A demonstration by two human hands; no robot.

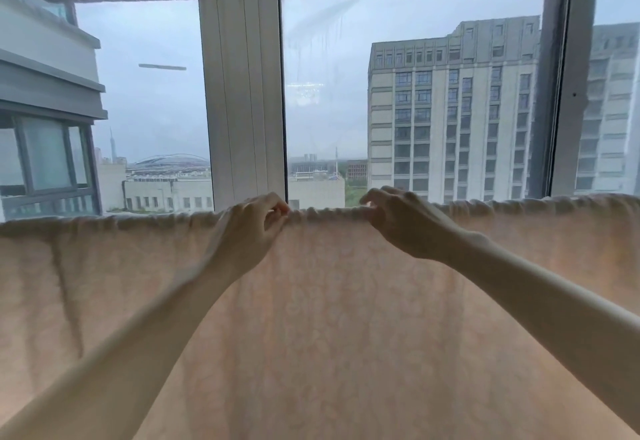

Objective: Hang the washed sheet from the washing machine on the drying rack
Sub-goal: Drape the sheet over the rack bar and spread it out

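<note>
Two bare forearms reach up and forward from the bottom corners, converging on the top edge of the sheet [318, 301]. It is pale peach with a faint pattern and already draped over a horizontal bar of the drying rack — the bar itself is hidden under the gathered fold, so the rack is not visible as such. Fabric hangs down across nearly the whole width of the view, bunched along the top line, one vertical crease at the left. Judged from this, hanging is mostly done; what is left looks like evening out the bunched edge. Left hand [254, 223] has fingers curled, thumb and fingertips pinching the fold at the top. Right hand [398, 221] is arched over the edge, fingertips curled down onto the fold — gripping it, apparently. Beyond, a white window frame [242, 93], then grey apartment blocks [450, 110] under overcast sky.
</note>
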